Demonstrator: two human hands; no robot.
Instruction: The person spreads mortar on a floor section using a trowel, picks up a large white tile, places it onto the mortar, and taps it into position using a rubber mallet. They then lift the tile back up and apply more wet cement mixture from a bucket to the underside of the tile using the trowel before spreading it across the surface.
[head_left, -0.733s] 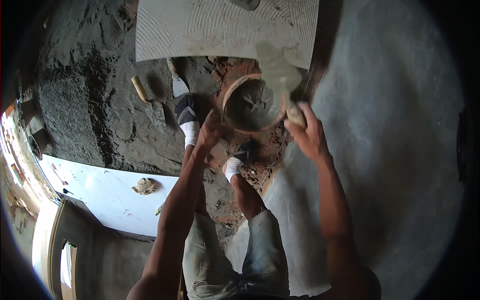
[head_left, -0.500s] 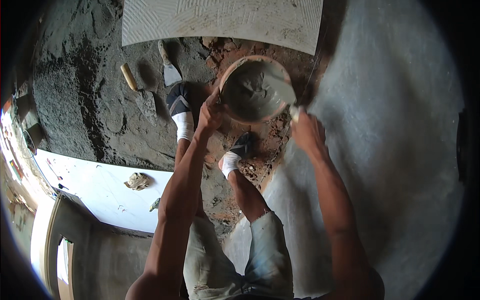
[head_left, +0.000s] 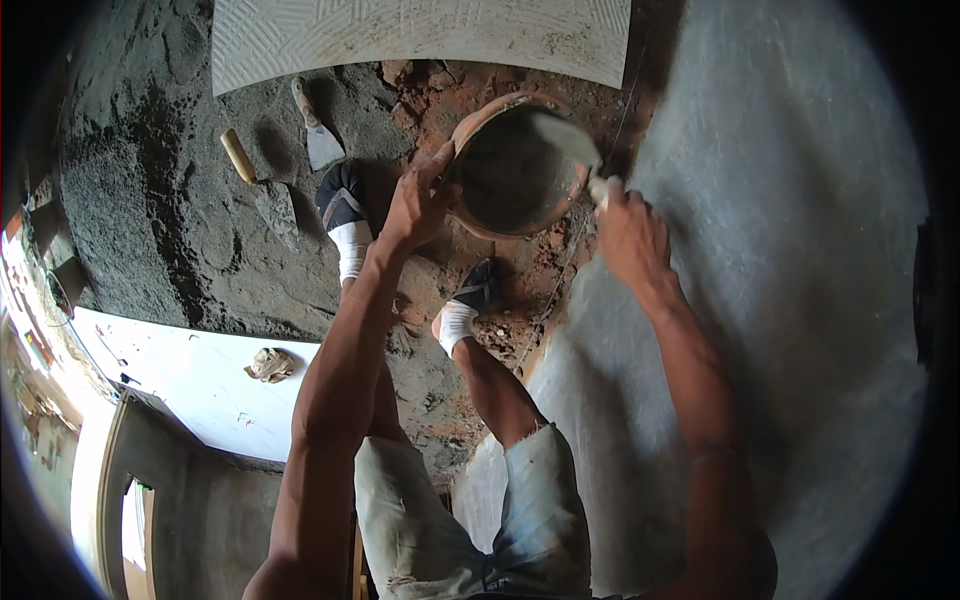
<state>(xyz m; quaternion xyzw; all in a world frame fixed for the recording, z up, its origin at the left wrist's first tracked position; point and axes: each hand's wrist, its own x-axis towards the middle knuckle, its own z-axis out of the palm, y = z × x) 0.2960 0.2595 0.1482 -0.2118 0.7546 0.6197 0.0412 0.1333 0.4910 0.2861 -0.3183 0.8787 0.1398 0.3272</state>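
A round orange-brown mortar bowl (head_left: 468,125) is held up above the rubble, its inside dark and smeared grey. My left hand (head_left: 420,197) is closed on the bowl's left rim, thumb near the edge. On the other side, my right hand (head_left: 632,232) is closed round the pale handle of a trowel (head_left: 570,140). The trowel's grey blade reaches over the bowl's upper right rim and looks blurred by motion. How much mortar lies in the bowl is hard to tell in the shadow.
A large tile (head_left: 420,40) with a ridged back lies at the top. A pointed trowel (head_left: 276,210) and a scraper (head_left: 322,145) rest on grey sand left of my feet. A smooth grey wall (head_left: 780,250) rises at right. A crumpled rag (head_left: 270,366) lies on a white slab (head_left: 215,385).
The bowl has tilted, and the wet grey mortar visible in it before no longer shows. My right hand has moved slightly right with the trowel. The view has shifted a little.
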